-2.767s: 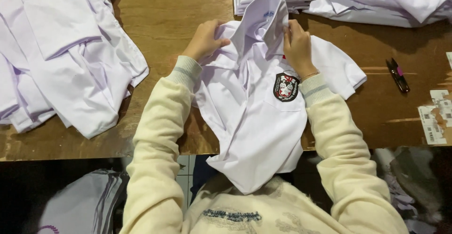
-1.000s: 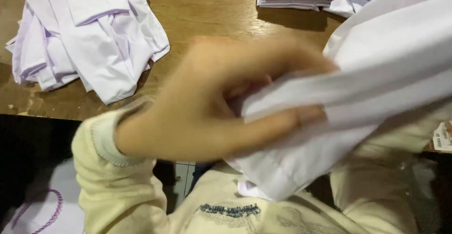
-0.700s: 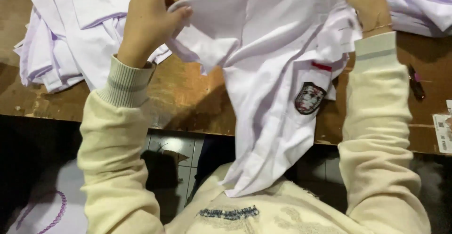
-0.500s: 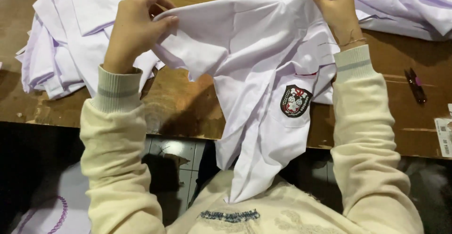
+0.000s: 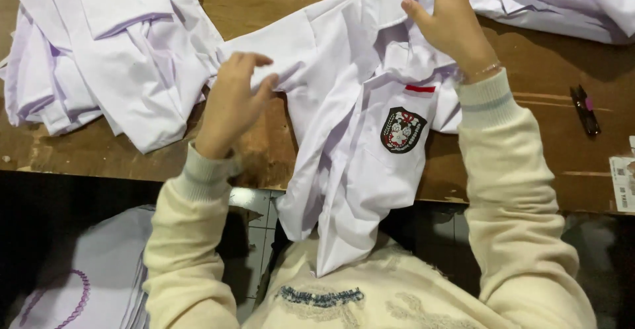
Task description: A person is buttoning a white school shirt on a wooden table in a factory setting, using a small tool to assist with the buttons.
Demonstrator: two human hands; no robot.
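One badged white shirt (image 5: 357, 143); two heaps of white shirts (image 5: 106, 51) (image 5: 555, 1); one dark clipper (image 5: 585, 109)

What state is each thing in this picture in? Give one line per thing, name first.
white shirt with badge: spread over the table edge, hem hanging off.
left hand: open, fingers at the shirt's sleeve.
right hand: on the shirt near the collar, grip unclear.
heap of white shirts: crumpled, unfolded.
white shirts at top right: lying loosely piled.
small dark clippers: lying flat on the wooden table.
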